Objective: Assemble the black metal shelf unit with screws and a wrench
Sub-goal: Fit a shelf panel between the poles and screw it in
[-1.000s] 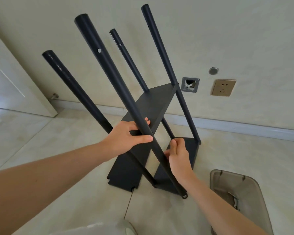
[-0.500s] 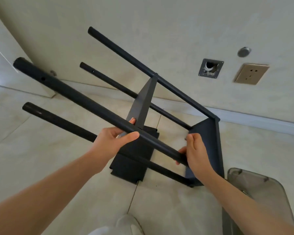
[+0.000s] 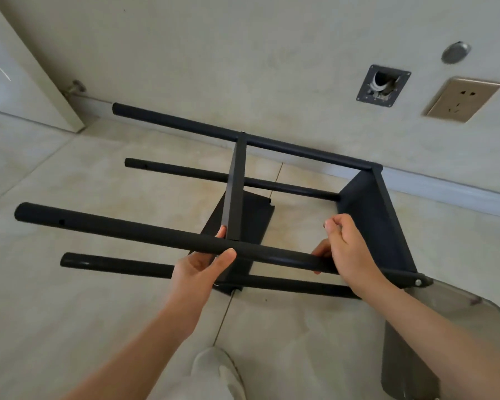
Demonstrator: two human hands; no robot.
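The black shelf unit (image 3: 370, 215) lies tipped on its side over the tiled floor (image 3: 70, 174), and both hands hold the nearest pole (image 3: 145, 235), probably to steady the frame and bring its screw points within reach: the left hand (image 3: 198, 269) curls under the pole at the middle shelf (image 3: 236, 189) with its thumb pressed on top, while the right hand (image 3: 350, 249) wraps the same pole close to the end shelf. A second ago the poles pointed steeply up toward the wall (image 3: 272, 53); now they run almost level, their free ends swung left, and a grey bin (image 3: 433, 336) sits by the right forearm.
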